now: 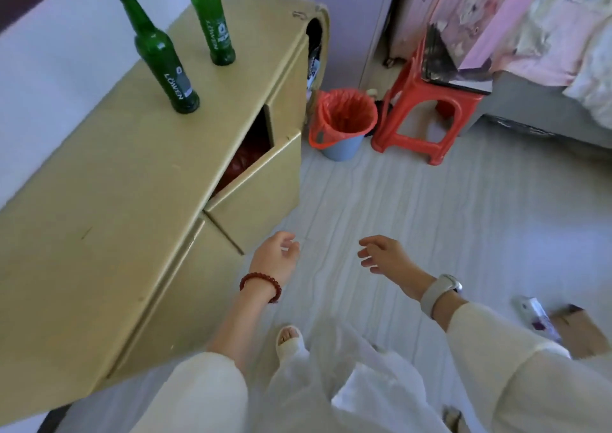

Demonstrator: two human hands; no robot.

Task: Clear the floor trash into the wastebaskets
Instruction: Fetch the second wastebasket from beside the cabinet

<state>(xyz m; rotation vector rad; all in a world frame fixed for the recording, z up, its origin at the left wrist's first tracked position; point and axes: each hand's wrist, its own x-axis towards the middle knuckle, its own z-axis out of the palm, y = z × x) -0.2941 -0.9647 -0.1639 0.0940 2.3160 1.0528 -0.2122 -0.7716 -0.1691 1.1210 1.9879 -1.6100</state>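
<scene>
1. the left hand (276, 255) hangs over the pale floor (414, 207) just beside the corner of the gold cabinet (109, 201), fingers loosely curled and holding nothing; a red bead bracelet (261, 287) circles its wrist
2. the right hand (385, 255) is out in front at about the same height, fingers spread and relaxed, holding nothing; a grey watch (438, 295) sits on its wrist
3. both arms wear cream sleeves, and a foot in a white open-toed slipper (291, 338) shows below the left forearm
4. the wastebasket (342, 124), a blue-grey bucket lined with an orange-red bag, stands on the floor at the far end of the cabinet, just beside a red plastic stool (427, 121); i cannot tell whether anything lies inside it
5. floor trash shows at the lower right, well apart from the wastebasket: a crumpled white wrapper with purple print (538, 316) touching a brown cardboard piece (583, 330), both partly hidden by the right sleeve
6. 2 green glass bottles stand upright on the cabinet top, the nearer bottle (162, 55) toward the middle and the farther bottle (212, 22) behind it, apart from each other
7. a cabinet door stands ajar, and something dark red shows in the gap
8. a dark flat item lies on the stool, tilted and reaching against the bed (546, 52) with its pink floral bedding at the upper right
</scene>
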